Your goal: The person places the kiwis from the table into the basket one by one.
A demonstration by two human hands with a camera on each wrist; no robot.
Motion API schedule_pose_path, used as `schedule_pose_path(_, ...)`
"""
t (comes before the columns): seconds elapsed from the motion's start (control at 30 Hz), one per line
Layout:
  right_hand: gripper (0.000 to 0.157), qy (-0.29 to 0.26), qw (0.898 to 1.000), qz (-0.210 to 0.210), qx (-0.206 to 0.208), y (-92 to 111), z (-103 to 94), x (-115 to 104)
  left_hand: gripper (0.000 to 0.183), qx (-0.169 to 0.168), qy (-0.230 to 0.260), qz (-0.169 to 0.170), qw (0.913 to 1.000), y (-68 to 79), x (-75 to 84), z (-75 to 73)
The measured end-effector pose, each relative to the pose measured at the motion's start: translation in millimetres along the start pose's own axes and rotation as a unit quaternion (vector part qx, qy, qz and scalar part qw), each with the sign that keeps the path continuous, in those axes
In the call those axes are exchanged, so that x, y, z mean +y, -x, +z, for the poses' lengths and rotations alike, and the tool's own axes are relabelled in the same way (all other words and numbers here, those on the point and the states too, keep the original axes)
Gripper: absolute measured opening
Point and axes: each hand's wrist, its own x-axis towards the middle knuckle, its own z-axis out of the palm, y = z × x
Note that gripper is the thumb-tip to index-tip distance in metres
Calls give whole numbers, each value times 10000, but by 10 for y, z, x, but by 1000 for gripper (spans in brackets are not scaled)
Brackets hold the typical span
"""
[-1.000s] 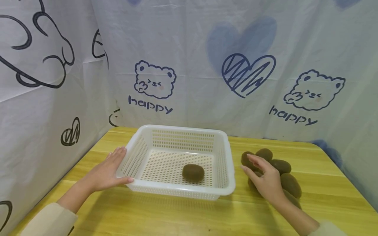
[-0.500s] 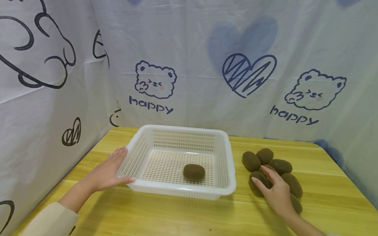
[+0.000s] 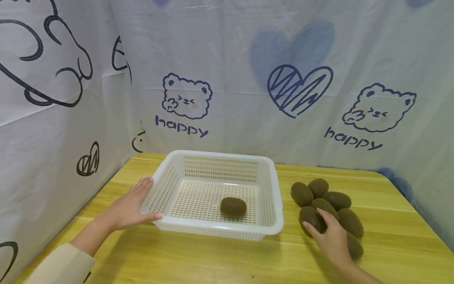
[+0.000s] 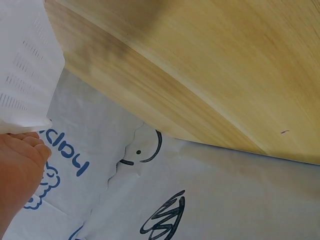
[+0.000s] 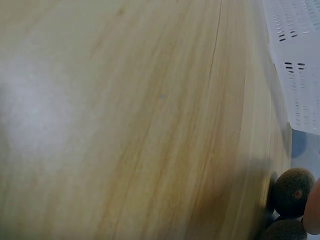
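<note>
A white plastic basket with slotted walls stands on the table, one brown kiwi lying inside toward its front right. My left hand rests against the basket's front left corner, thumb along the front rim and fingers spread along the left side. To the right of the basket, my right hand pinches the nearest-left kiwi of a cluster between thumb and fingers. In the right wrist view only a fingertip shows, beside a kiwi.
Several other kiwis, among them one at the back and one at the front, lie close around my right hand. The yellow wood-grain table ends at a printed white cloth behind and at the left.
My right hand has come down and toward me from over the cluster onto the nearest-left kiwi, uncovering the kiwis behind. My left hand and the basket stay in place.
</note>
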Motion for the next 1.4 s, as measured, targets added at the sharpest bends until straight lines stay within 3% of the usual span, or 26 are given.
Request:
schedule_pose_path(0.4,61,221,9996,-51,-186,-22,72,10,106,26,-4,20,10000,6,4,0)
schedule_pose_path(0.67,62,108,9983,140,-564,-57,92,25,105,36,18,45,10000,4,-7,9)
schedule_pose_path(1.03,59,-35,9984,88,-564,-105,146,104,105,49,10,2,10000,3,1,7)
schedule_pose_path(1.4,64,-117,9947,541,-870,-137,173,105,105,21,5,-9,10000,8,13,-8)
